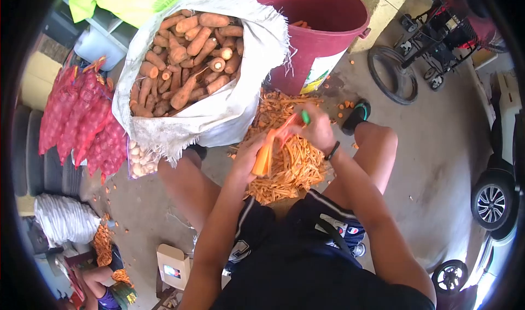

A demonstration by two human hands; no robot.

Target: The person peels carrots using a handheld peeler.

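My left hand (247,156) is closed around a peeled orange carrot (263,160), held tilted over the ground between my knees. Close to its upper end, my right hand (318,132) grips a peeler (305,117), whose green part shows above the fingers. A reddish-orange piece (285,128) spans the space between the two hands; its exact outline is blurred. Below both hands lies a large heap of carrot peelings (295,170). Just beyond them stands a white woven sack (191,125), rolled open and full of unpeeled carrots (198,41).
A dark red tub (284,53) with some carrots inside stands behind the heap. Red net bags of onions (82,113) and a bag of garlic (142,158) sit at left. A cardboard box (174,266), another person's leg (97,282) and a wheeled frame (402,72) surround me.
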